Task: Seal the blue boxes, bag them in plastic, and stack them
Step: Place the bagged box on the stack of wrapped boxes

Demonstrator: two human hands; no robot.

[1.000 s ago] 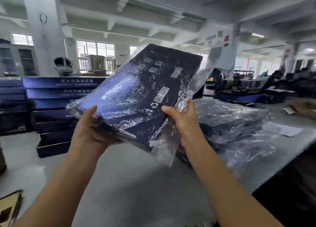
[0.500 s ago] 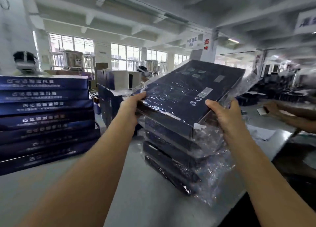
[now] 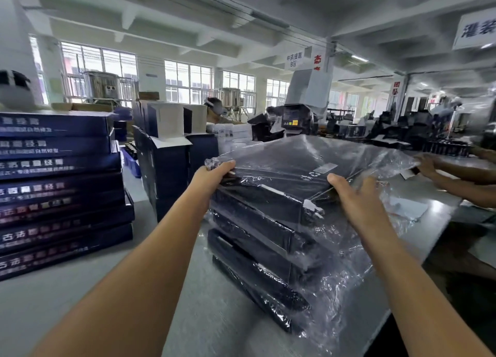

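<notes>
Plastic sheen across top box (image 3: 292,166), print illegible.

Can't see the left hand (image 3: 212,176) fingers, they're under the top bagged box (image 3: 295,168) corner; right hand (image 3: 359,203) fingers blur into plastic (image 3: 394,166), label (image 3: 328,167) past its thumb unreadable.

Only one view here: wide-angle head cam, facing forward and a bit down, close over the top bagged box (image 3: 295,163).
</notes>
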